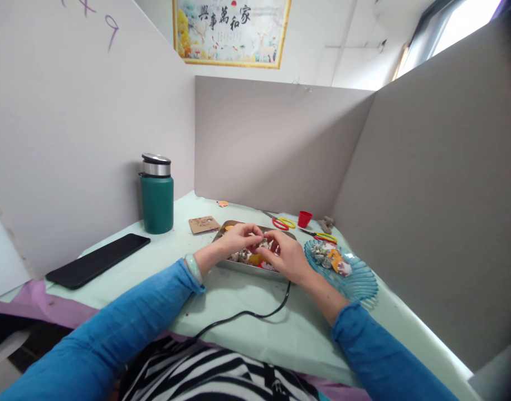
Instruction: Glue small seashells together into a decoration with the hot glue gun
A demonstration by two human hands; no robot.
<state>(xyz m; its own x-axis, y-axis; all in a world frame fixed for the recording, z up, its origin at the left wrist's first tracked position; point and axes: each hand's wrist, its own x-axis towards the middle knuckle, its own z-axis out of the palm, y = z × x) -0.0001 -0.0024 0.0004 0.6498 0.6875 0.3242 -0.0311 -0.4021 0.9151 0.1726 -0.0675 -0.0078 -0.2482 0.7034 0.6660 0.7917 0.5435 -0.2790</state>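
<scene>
Black-and-white striped garment [205, 376] nearest, of soft, folded cloth. Noted beyond: smooth, flat grey partitions [272, 139] on three sides. Below, pale-green table cover [314, 328], lightly creased. Wrinkled blue sleeves [108, 337] along both forearms. Rectangular metal tray [249, 268], thin-walled, long axis running left to right; loaded with loose, multicoloured scraps [255, 259]. Just beside its right end, translucent blue plate [361, 284], ribbed and scalloped. Farther left, upright green bottle [157, 205], cylindrical, with shiny metal neck. Left hand [238, 238] and right hand [292, 257] close together over tray, fingertips pinched on small whitish piece [264, 243]. Held above tray middle, mostly covered by fingers. Unable to tell its pointing direction or long axis.
</scene>
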